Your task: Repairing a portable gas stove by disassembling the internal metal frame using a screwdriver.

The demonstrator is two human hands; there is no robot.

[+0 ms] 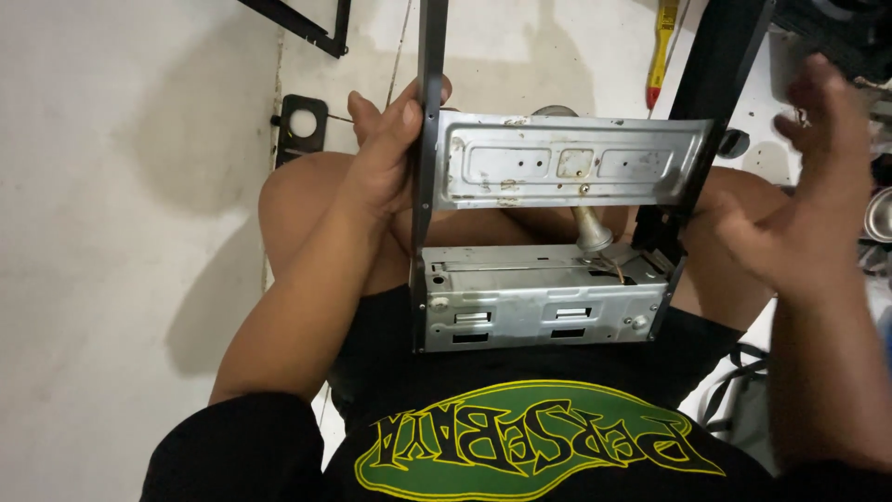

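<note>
A grey sheet-metal chassis frame [539, 297] with two dark side rails rests on my lap, above my crossed legs. My left hand [386, 153] grips the left dark rail [429, 112] near the upper cross plate [567, 163], thumb over the rail's edge. My right hand [804, 209] hovers open just right of the right dark rail [711, 102], fingers spread and slightly blurred; contact with the rail is unclear. A short grey screwdriver-like handle [590, 232] stands between the upper plate and the lower box section.
White tiled floor lies to the left. A small black bracket [302, 125] sits on the floor beyond my left knee, and a black frame piece [311, 26] lies further back. A yellow-handled brush [662, 51] lies at the top. Metal parts clutter the right edge [878, 214].
</note>
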